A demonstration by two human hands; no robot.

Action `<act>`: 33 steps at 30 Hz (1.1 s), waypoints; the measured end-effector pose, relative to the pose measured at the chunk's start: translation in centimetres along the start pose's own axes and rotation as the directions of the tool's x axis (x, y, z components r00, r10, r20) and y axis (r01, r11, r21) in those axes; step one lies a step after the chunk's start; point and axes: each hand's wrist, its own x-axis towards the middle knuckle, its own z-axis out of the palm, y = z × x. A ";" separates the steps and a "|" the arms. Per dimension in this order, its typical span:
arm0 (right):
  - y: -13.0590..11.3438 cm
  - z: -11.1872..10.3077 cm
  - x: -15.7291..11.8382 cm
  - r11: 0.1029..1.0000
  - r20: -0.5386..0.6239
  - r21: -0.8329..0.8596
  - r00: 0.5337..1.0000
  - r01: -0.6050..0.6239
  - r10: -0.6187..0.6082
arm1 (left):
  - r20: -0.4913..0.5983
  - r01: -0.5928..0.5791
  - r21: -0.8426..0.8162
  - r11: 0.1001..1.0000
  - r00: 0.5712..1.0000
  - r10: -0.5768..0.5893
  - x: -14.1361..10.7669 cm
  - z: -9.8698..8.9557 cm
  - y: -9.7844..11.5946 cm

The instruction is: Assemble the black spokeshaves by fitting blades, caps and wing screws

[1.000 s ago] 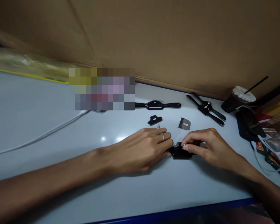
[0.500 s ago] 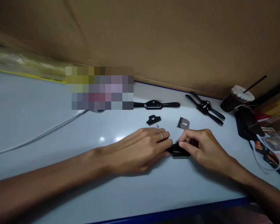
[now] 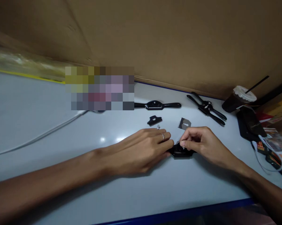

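Observation:
A black spokeshave (image 3: 182, 154) lies on the table, its middle body showing between my hands. My left hand (image 3: 150, 150), with a ring on one finger, is closed around its left handle. Over the body, my right hand (image 3: 202, 145) pinches thumb and forefinger together; what is between the fingertips is hidden. Beyond them lies a flat metal blade (image 3: 185, 123) with a keyhole slot. A black cap plate (image 3: 154, 120) with a hole rests left of the blade, and a small silver screw (image 3: 158, 127) sits just below that plate.
A second spokeshave body (image 3: 155, 105) lies farther back. Two more spokeshaves (image 3: 205, 109) lie crossed to its right. At the far right stand a lidded drink cup (image 3: 239, 98) with a straw, a dark box (image 3: 250, 125) and a white cable (image 3: 281, 161). A cardboard wall (image 3: 155, 37) borders the table's back.
My right hand has shifted slightly, its thumb rising from the spokeshave body, so more of the body shows. My left hand stays in place.

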 end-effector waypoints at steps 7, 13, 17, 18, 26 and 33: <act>-0.1 0.1 -0.1 0.999 0.029 0.043 0.999 -0.015 0.014 | 0.000 0.000 -0.005 1.000 1.000 0.000 -0.1 0.1 -0.1; -0.2 -0.1 -0.4 0.974 -0.014 -0.209 0.995 0.093 -0.098 | 0.008 0.004 -0.009 1.000 1.000 -0.004 -0.1 0.2 0.0; -0.2 -0.1 -0.7 0.835 0.016 -0.485 0.957 0.262 -0.291 | 0.009 0.006 -0.005 1.000 1.000 -0.006 -0.1 0.2 0.0; -0.1 0.0 -0.8 0.784 0.026 -0.549 0.944 0.289 -0.330 | 0.004 0.006 -0.005 1.000 1.000 -0.006 -0.1 0.2 0.0; 1.1 1.4 -1.1 0.516 0.003 -0.797 0.856 0.314 -0.517 | -0.006 0.001 -0.008 1.000 1.000 -0.001 -0.1 0.1 0.0; -0.1 -1.1 -0.8 0.620 -0.006 -0.611 0.781 0.491 -0.624 | 0.001 0.000 0.011 1.000 1.000 0.000 -0.2 0.2 -0.1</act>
